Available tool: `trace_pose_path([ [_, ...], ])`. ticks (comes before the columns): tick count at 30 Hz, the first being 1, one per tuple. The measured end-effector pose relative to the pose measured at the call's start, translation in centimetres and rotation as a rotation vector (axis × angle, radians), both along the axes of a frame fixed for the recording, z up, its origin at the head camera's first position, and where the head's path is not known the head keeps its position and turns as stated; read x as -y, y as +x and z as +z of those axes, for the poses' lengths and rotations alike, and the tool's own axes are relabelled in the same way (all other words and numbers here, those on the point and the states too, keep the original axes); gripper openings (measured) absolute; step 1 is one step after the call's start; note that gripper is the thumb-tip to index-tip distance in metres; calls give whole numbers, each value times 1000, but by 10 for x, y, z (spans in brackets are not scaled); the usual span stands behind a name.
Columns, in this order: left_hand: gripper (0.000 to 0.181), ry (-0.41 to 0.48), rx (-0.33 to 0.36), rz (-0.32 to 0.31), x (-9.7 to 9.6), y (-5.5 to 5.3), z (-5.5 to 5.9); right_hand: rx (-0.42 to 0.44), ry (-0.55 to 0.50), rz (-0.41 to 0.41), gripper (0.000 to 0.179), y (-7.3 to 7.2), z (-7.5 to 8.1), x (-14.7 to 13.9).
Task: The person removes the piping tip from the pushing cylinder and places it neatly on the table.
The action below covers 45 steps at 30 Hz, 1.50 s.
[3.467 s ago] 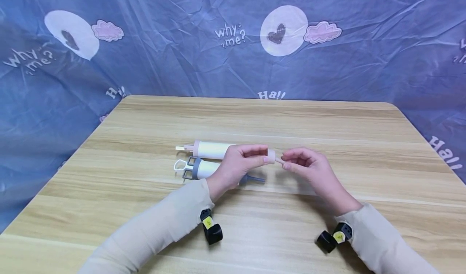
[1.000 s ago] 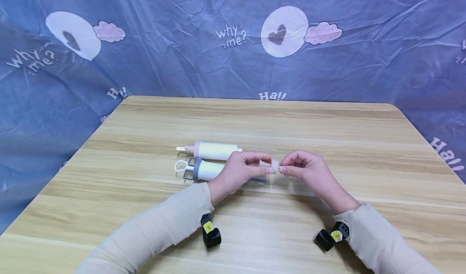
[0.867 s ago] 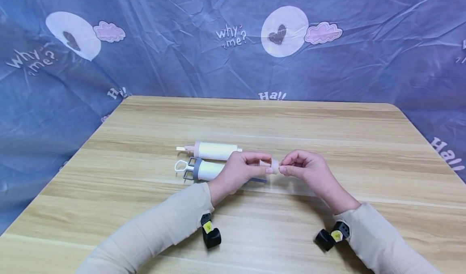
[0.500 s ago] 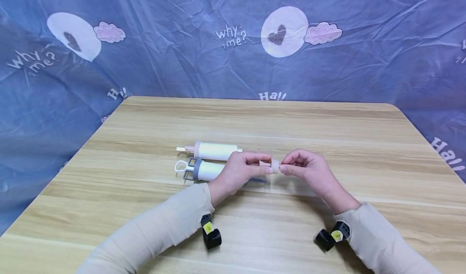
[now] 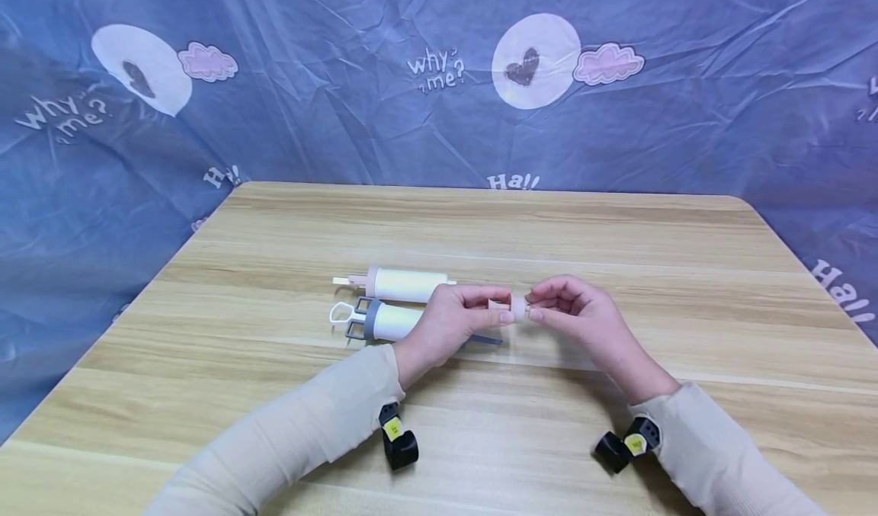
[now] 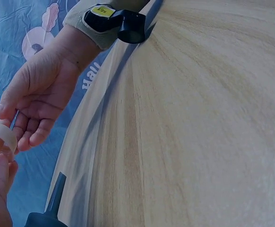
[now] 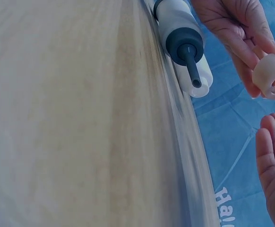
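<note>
My left hand (image 5: 449, 318) pinches a pale pink ring-shaped cap (image 5: 517, 308) above the table, between thumb and fingers. A pink nozzle (image 5: 498, 305) runs through the cap, part of it showing on the left between those fingers. My right hand (image 5: 579, 310) pinches the nozzle's other end, its fingertips right at the cap's right side. The right wrist view shows the cap (image 7: 270, 75) with its opening facing that camera. Behind and below the left hand lie two white tubes: a pink-collared one (image 5: 411, 285) and a grey-collared one (image 5: 396, 322), partly hidden by the hand.
The grey tube's thin dark spout (image 5: 487, 340) sticks out right of the left hand. Its white looped handle (image 5: 341, 313) points left. All lies on a wood-grain table (image 5: 549, 424) before a blue printed cloth (image 5: 343, 81).
Earlier the nozzle stuck out right of the cap; now part shows on its left. The left hand has shifted slightly right and down, uncovering the pink-collared tube's end. Lately both hands rise slightly.
</note>
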<state>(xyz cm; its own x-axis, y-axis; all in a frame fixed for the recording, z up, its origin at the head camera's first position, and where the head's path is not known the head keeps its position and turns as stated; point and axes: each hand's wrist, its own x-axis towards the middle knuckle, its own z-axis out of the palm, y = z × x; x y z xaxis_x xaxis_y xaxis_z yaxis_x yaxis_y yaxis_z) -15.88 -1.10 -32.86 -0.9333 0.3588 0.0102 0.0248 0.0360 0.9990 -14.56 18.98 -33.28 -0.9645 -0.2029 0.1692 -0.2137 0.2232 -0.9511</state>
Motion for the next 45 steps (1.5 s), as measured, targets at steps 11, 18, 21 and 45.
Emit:
trace_pose_path([
  [11, 35, 33, 8, 25, -2, 2, 2, -28, -15, 64, 43, 3, -3, 4],
  [18, 35, 47, 1, 25, -4, 2, 3, -31, -12, 61, 41, 3, -4, 4],
  [21, 36, 61, -1, 21, -5, 3, 2, -42, -10, 60, 40, 3, -4, 4],
  [45, 29, 42, -20, 35, -36, 0, 1, -12, 58, 1, 35, 13, 2, -25],
])
